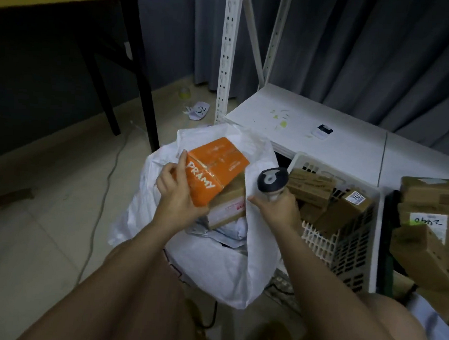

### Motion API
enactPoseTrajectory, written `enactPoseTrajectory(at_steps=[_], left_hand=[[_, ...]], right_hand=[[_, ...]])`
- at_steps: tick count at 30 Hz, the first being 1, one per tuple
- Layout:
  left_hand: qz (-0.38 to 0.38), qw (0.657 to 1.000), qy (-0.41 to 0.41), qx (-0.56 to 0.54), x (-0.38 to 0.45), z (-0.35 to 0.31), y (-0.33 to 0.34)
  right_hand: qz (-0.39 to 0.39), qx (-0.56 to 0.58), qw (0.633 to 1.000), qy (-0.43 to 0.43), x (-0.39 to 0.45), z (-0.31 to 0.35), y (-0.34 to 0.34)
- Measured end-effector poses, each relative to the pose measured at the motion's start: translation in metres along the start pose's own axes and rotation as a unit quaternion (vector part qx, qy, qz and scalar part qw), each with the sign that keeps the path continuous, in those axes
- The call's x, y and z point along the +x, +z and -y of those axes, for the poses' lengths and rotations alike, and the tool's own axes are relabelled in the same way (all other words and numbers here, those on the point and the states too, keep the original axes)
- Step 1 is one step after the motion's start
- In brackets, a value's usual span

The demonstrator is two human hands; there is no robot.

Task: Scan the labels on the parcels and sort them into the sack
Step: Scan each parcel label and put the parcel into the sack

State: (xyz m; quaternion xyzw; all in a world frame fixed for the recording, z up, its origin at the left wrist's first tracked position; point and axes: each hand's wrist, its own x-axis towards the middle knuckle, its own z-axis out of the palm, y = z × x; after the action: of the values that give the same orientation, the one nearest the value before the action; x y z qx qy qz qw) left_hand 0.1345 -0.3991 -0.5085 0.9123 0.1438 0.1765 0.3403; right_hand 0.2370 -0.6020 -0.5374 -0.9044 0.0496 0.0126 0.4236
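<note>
At centre frame, the left hand (176, 190) grips the orange parcel (213, 166) by its near end, fingers curled round the corner, holding it over the open mouth of the white sack (212, 269), probably to lower it onto the brown box (229, 207) already inside. Just right, the right hand (276, 207) clasps the scanner (271, 182) while pinning back the sack's rim, keeping room open. Further right, the white basket (345, 245) holds more parcels.

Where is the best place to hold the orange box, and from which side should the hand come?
Grip the orange box by its short printed end, coming from the left, as the left hand does now. That end faces the person, tilted up over the sack; the right side is taken by the scanner.
</note>
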Motion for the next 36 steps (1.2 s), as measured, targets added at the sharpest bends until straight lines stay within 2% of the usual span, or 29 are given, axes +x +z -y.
enactPoseTrajectory(at_steps=[3, 8, 12, 16, 18, 21, 24, 28, 30, 34, 36], left_hand=[[0.004, 0.999, -0.027, 0.03, 0.003, 0.003, 0.015], [0.014, 0.996, -0.078, 0.043, 0.019, 0.003, 0.03], [0.016, 0.996, -0.078, 0.041, 0.025, 0.007, 0.038], [0.03, 0.996, -0.07, 0.042, 0.032, 0.006, 0.043], [0.034, 0.996, -0.059, 0.05, 0.036, 0.003, 0.043], [0.039, 0.995, -0.005, 0.091, 0.04, -0.005, 0.043], [0.036, 0.983, 0.114, 0.136, 0.039, -0.01, 0.044], [0.018, 0.927, 0.317, 0.199, 0.037, -0.013, 0.044], [0.015, 0.897, 0.385, 0.217, 0.041, -0.016, 0.043], [0.088, 0.848, 0.458, 0.253, 0.053, -0.026, 0.057], [0.131, 0.87, 0.422, 0.22, 0.054, -0.038, 0.069]], right_hand=[[-0.008, -0.084, 0.996, -0.003, 0.014, -0.005, 0.023], [-0.005, -0.032, 0.997, 0.067, 0.03, -0.017, 0.035], [-0.037, 0.1, 0.991, 0.081, 0.037, -0.013, 0.017], [-0.095, 0.267, 0.95, 0.131, 0.054, 0.022, -0.036], [-0.117, 0.306, 0.94, 0.1, 0.06, 0.047, -0.066], [-0.119, 0.309, 0.943, 0.039, 0.051, 0.064, -0.085], [-0.092, 0.319, 0.941, 0.062, 0.036, 0.057, -0.081], [-0.093, 0.296, 0.947, 0.079, 0.029, 0.044, -0.081], [-0.104, 0.289, 0.947, 0.091, 0.03, 0.037, -0.084], [-0.114, 0.277, 0.947, 0.114, 0.031, 0.029, -0.086], [-0.108, 0.274, 0.949, 0.116, 0.033, 0.028, -0.086]])
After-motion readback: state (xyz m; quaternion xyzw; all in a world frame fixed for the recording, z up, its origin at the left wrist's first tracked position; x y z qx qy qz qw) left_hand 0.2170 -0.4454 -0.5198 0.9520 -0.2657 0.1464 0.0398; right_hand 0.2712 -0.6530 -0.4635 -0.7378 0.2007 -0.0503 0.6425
